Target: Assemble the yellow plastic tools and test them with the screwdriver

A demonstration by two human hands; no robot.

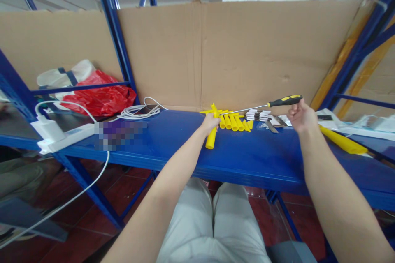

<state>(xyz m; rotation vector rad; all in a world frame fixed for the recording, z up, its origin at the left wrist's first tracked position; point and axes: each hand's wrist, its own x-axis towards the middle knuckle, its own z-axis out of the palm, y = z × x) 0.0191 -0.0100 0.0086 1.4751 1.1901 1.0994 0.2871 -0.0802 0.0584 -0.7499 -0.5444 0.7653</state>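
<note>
My left hand (pixel 209 123) is closed round a yellow plastic piece (pixel 212 136) that stands tilted on the blue shelf (pixel 247 160). My right hand (pixel 300 117) grips the black-and-yellow handle of a screwdriver (pixel 285 100). Its long metal shaft reaches left, and its tip is near the top of the yellow piece. Several more yellow plastic pieces (pixel 234 122) lie in a row just behind my left hand. A small stack of flat white and dark parts (pixel 258 115) sits under the shaft.
A long yellow tube (pixel 342 140) lies at the right beside papers (pixel 328 118). At the left are a white power strip with a charger (pixel 58 136), a coiled white cable (pixel 137 111) and a red bag (pixel 100 98). Cardboard (pixel 247 49) backs the shelf.
</note>
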